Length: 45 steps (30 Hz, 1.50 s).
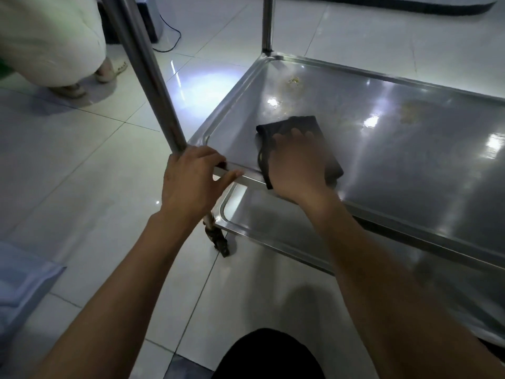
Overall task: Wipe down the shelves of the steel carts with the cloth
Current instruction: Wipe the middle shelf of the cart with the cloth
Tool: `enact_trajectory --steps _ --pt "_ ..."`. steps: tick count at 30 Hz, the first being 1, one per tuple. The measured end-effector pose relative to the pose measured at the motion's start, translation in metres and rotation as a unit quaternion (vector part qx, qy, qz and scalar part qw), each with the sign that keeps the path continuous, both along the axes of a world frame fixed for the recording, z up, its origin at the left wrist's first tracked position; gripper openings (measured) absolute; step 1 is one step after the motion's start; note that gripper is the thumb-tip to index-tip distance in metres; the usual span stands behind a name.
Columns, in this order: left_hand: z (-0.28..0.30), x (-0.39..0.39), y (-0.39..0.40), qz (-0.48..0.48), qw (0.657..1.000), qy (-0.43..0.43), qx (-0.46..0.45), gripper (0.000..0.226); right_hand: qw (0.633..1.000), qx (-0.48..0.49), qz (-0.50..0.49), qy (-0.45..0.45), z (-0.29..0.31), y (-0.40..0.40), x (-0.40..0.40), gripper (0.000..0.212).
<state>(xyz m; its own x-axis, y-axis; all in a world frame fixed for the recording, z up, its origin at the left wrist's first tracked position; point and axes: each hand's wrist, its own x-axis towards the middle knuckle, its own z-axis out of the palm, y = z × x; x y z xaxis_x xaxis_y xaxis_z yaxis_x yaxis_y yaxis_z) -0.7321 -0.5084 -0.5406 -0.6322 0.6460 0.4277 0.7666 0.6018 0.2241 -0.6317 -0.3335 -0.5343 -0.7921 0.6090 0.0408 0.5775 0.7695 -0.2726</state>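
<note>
A steel cart shelf (410, 165) fills the right half of the head view, with yellowish stains near its far corner and far right. A dark folded cloth (297, 125) lies flat on the shelf near its front left corner. My right hand (295, 162) presses on the cloth with fingers spread fairly straight. My left hand (191, 179) grips the shelf's front rim at the corner, fingers curled over the edge beside the cart's upright post (147, 75). A lower shelf (273, 222) shows beneath the rim.
A caster wheel (220, 242) sits under the near corner on the white tiled floor. Another person in pale trousers (54, 42) stands at the upper left. A second post (267, 23) rises at the shelf's far corner. A black cable (175, 39) trails on the floor.
</note>
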Motion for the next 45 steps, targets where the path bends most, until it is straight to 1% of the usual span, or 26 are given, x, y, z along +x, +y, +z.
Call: enact_trajectory --steps 2,5,8,13,19,22,26,29,33,36,40,45 --pt "-0.007 -0.003 -0.010 0.023 1.000 0.012 -0.012 0.039 1.000 -0.003 0.025 -0.005 -0.001 -0.006 -0.019 0.049" --pt "-0.011 -0.001 -0.015 0.031 1.000 -0.003 -0.007 0.037 0.998 -0.003 0.062 -0.015 -0.002 -0.013 -0.046 0.049" --pt "-0.007 0.002 -0.016 0.042 0.999 -0.020 0.009 0.031 0.995 -0.005 0.096 -0.019 -0.002 -0.022 -0.071 0.049" --pt "-0.002 0.010 -0.021 0.056 0.998 -0.024 0.018 0.030 0.987 -0.029 0.156 -0.021 0.004 -0.031 -0.095 0.049" --pt "0.008 0.021 -0.011 0.066 0.998 -0.009 -0.007 0.018 0.986 -0.024 0.162 -0.012 0.002 -0.020 -0.068 0.047" --pt "0.010 0.027 -0.012 0.063 0.998 -0.019 -0.019 0.021 0.985 -0.033 0.170 -0.011 0.002 -0.006 -0.049 0.046" --pt "0.015 0.032 -0.012 0.069 0.996 -0.041 -0.045 0.028 0.984 -0.020 0.177 -0.004 0.000 0.023 -0.008 0.043" --pt "0.020 0.036 -0.008 0.074 0.994 -0.042 -0.061 0.026 0.988 -0.009 0.153 0.009 -0.004 0.043 0.029 0.041" --pt "0.027 0.037 0.004 0.091 0.993 -0.034 -0.064 0.031 0.996 -0.010 0.086 0.015 -0.002 0.066 0.073 0.041" --pt "0.030 0.042 0.022 0.038 0.997 -0.041 -0.054 0.031 0.999 -0.003 0.052 0.006 0.002 0.076 0.101 0.041" --pt "0.034 0.055 0.064 -0.060 0.994 -0.046 -0.080 0.035 1.000 -0.001 0.004 -0.001 0.004 0.091 0.131 0.043" --pt "0.038 0.043 0.087 -0.061 0.991 -0.058 -0.106 0.037 0.997 0.004 -0.078 0.009 -0.001 0.119 0.172 0.043"
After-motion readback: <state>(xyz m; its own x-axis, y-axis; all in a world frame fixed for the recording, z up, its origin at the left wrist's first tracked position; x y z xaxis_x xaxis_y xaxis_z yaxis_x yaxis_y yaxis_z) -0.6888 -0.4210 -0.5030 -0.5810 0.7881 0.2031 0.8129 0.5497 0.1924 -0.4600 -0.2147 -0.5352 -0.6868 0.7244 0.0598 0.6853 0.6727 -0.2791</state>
